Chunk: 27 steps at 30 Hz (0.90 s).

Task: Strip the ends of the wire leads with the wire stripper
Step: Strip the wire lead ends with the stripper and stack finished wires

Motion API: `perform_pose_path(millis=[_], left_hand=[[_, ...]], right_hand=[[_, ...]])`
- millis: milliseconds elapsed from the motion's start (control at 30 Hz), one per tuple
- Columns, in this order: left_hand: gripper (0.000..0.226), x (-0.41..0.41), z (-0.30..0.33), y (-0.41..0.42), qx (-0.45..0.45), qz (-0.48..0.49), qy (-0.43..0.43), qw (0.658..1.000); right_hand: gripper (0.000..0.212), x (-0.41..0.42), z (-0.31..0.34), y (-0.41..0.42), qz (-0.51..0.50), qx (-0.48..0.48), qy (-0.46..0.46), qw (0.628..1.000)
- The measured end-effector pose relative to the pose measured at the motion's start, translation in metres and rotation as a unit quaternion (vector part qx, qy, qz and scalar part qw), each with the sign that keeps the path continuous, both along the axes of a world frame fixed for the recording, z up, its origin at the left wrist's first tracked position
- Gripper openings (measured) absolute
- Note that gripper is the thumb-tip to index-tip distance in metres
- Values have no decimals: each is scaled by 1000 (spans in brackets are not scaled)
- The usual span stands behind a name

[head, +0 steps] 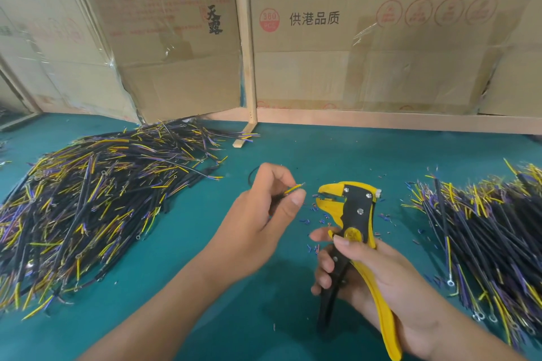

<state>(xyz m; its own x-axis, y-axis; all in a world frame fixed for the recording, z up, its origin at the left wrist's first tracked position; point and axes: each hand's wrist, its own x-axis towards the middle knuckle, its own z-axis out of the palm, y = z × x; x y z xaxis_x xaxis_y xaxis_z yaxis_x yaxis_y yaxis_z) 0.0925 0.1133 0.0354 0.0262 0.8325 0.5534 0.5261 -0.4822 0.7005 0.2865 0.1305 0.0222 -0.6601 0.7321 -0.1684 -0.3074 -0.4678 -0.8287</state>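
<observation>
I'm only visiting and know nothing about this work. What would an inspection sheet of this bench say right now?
Surface: teal-green bench mat.
Job's things: yellow-and-black wire stripper, upright, jaws near a yellow lead end but apart from it.
Clutter: small purple and blue insulation scraps scattered under the tool.
Hands: left hand pinches the yellow lead; right hand grips the stripper handles.
Cables: large heap of black, yellow and purple leads on the left; a second heap on the right.
Surroundings: brown printed cardboard boxes and a wooden post behind the bench.
</observation>
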Motion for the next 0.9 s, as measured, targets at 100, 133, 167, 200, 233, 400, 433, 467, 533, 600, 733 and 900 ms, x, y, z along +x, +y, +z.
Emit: perform_pose_path(millis=[100, 133, 167, 200, 233, 400, 433, 467, 533, 600, 733, 900], left_hand=[[23, 2, 1, -1, -33, -25, -74, 996], [22, 3, 2, -1, -47, -35, -98, 993], [21, 3, 2, -1, -63, -43, -116, 990], [20, 3, 2, -1, -84, -53, -131, 986], [20, 3, 2, -1, -109, -67, -144, 981], [29, 4, -1, -1, -198, -137, -183, 953], [32, 5, -2, -1, -209, -145, -201, 946], [32, 5, -2, 0, -221, -151, -215, 939], [23, 5, -3, 2, -238, -153, -230, 931], [16, 7, -3, 3, -240, -149, -253, 925], [20, 9, -3, 3, -208, -107, -256, 938], [23, 7, 0, 1, -161, -86, -236, 954]], right_hand=[[33, 0, 1, 0, 3, 0, -1, 1000], [33, -1, 1, -1, 3, -1, -2, 1000], [33, 0, 2, -1, 4, -1, -1, 1000], [31, 0, 2, -1, 7, 0, -1, 1000], [28, 0, 3, -1, 9, 2, -2, 1000], [24, 0, 2, -1, 17, 12, -4, 1000], [25, 0, 2, -1, 18, 12, -2, 1000], [28, 0, 1, -1, 20, 11, 1, 1000], [31, 0, 0, 0, 25, 12, 7, 1000], [32, -1, -1, 0, 29, 14, 10, 999], [35, 0, -5, 3, 37, 17, 11, 999], [45, 2, -8, 5, 58, 27, 16, 998]])
